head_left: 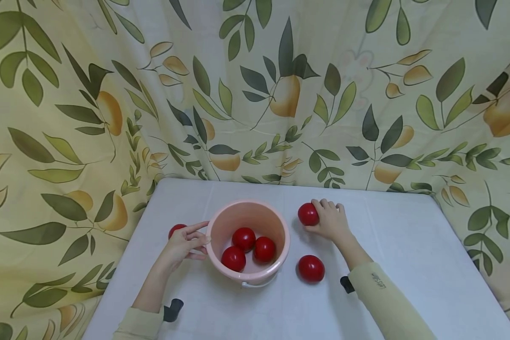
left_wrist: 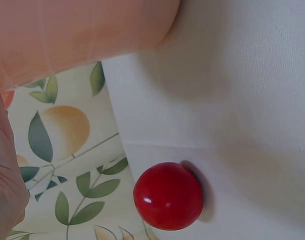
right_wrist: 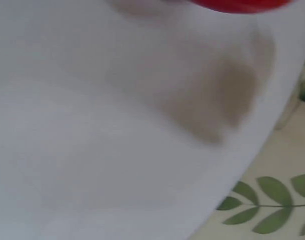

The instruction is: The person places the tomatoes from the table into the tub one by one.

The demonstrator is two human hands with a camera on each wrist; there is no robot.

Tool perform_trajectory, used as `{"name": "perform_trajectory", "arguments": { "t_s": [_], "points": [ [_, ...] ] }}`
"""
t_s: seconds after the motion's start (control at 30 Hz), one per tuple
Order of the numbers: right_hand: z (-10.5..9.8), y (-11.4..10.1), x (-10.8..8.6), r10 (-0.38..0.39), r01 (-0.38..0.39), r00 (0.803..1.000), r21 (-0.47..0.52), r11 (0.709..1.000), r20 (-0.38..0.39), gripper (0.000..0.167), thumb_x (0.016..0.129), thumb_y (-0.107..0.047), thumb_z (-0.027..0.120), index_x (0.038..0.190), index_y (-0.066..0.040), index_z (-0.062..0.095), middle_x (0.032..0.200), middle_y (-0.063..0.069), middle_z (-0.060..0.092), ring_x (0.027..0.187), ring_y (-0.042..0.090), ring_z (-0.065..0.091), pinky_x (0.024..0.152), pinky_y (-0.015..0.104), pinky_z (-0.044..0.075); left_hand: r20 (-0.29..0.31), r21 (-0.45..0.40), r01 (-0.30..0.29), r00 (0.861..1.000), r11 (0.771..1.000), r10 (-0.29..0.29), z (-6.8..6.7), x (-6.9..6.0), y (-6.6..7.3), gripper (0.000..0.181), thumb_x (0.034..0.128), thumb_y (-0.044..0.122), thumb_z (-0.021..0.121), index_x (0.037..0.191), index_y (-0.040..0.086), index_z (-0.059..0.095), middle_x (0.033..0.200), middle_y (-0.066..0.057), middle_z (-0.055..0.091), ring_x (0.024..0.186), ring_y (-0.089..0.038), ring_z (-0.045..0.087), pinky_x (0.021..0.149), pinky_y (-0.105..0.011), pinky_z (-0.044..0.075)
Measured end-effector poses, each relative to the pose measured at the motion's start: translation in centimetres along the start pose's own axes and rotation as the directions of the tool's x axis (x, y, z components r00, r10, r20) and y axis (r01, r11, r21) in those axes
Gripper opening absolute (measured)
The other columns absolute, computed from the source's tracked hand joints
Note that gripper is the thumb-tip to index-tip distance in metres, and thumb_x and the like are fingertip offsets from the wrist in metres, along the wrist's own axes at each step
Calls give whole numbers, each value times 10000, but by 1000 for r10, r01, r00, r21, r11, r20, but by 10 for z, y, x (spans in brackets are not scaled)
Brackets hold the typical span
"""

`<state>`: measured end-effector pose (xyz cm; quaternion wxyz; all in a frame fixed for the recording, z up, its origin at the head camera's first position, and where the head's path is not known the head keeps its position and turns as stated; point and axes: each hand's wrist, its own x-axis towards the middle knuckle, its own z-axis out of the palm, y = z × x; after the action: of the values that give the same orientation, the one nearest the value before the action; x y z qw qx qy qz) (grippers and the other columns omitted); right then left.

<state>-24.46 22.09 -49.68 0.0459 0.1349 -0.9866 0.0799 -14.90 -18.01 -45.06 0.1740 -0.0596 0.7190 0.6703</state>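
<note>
A pink bucket stands on the table with three glossy red balls inside. At its left rim, my left hand holds the edge, a fingertip lying on the rim. Right of the bucket, my right hand grips another red ball from its right side. One more red ball lies nearer, below that hand. Partly hidden behind the left hand is a red ball, which shows whole in the left wrist view. The right wrist view is blurred, with just the lower edge of a red ball.
A white cloth covers the table. Behind and at the left hangs a curtain printed with leaves and fruit. The bucket's white handle hangs down at its near side. Dark straps sit at both wrists.
</note>
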Motion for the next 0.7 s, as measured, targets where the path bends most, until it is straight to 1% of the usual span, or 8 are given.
{"name": "perform_trajectory", "arguments": {
  "t_s": [0.1,0.17,0.27,0.33,0.43,0.53,0.6,0.7],
  "points": [
    [-18,-8,6,-38,36,998,-34,999,-42,809,624,-456,762,1260,-67,447,1122,191,512,1061,355,465,910,589,337,6,-1,-1,1000,1000,1,-1,1,-1,569,836,155,667,1344,39,441,826,-52,627,669,-195,640,649,-354,562],
    [-32,-16,10,-71,67,994,-48,997,-85,815,610,-457,767,1257,-75,452,1125,188,517,1060,353,472,902,581,347,3,-4,6,1000,1000,-6,-1,2,-1,566,834,152,669,1344,54,446,831,-53,628,670,-196,641,653,-359,562],
    [-53,-32,14,-128,120,981,-60,991,-145,811,592,-462,774,1246,-98,460,1118,171,524,1054,347,484,886,569,360,-5,-8,15,1000,1000,-15,0,2,-2,565,828,154,676,1342,75,456,835,-56,632,669,-199,642,653,-364,561],
    [-66,-45,15,-170,162,971,-61,985,-168,795,594,-462,771,1238,-111,466,1122,163,528,1054,346,489,884,561,359,-10,-8,17,1000,1000,-17,0,1,-1,563,824,156,681,1338,89,465,839,-60,633,670,-202,643,653,-366,561],
    [-80,-67,14,-232,222,956,-74,972,-181,779,608,-492,747,1238,-123,476,1125,143,534,1053,330,496,896,548,362,-16,-4,14,1000,1000,-14,1,0,-1,560,823,158,681,1337,93,468,839,-64,636,670,-206,645,651,-365,561],
    [-87,-92,13,-289,281,941,-68,957,-178,766,622,-493,733,1244,-118,489,1141,133,540,1072,307,488,922,540,361,-15,-1,10,1000,1000,-10,1,0,-1,558,828,158,676,1340,94,463,843,-64,636,675,-208,647,650,-364,561],
    [-88,-107,12,-325,320,930,-59,946,-172,760,622,-492,728,1243,-120,495,1148,123,539,1083,287,478,931,526,363,-15,-1,9,1000,1000,-9,1,0,0,555,831,153,672,1341,93,462,844,-64,636,675,-207,646,649,-363,561],
    [-86,-130,10,-382,380,913,-44,924,-142,766,611,-499,735,1240,-137,492,1164,106,536,1088,268,470,930,507,373,-13,0,11,1000,1000,-11,2,-1,1,550,832,147,670,1339,93,464,844,-65,636,675,-205,646,650,-361,561]
  ]
}}
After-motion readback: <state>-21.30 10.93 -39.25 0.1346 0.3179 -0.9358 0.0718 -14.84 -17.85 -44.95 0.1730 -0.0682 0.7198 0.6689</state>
